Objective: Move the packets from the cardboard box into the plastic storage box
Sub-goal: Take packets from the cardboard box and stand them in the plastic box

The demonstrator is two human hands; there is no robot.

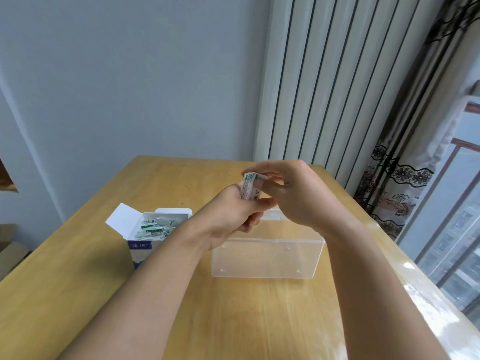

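The fingers (255, 203) of the left hand (228, 219) curl up round a small stack of packets (250, 188), gripping its lower end so the stack stands roughly upright. The fingers (255, 169) of the right hand (293, 193) reach in from the right and close on the stack near its top edge, thumb below and forefinger above, so both hands hold the same bundle. The packets are white with green and red print; how many are in the stack cannot be told.

The two hands meet in the air above the clear plastic storage box (265, 258), over its far side. That box sits open on the wooden counter (233, 320), its walls see-through; its inside is partly hidden by the hands.

Just to the left of the plastic box, near the left forearm, stands the cardboard box (141, 252), white with a blue band and blue print on its front. Its top flaps are folded open, one flap sticking out to the left, and more packets (155, 228) of the same kind lie jumbled inside, reaching close to the rim.

Both forearms are bare. Behind the counter is a pale blue wall (130, 74), to the right a white ribbed radiator (337, 74), then a patterned curtain (397, 178) and a window (457, 216).
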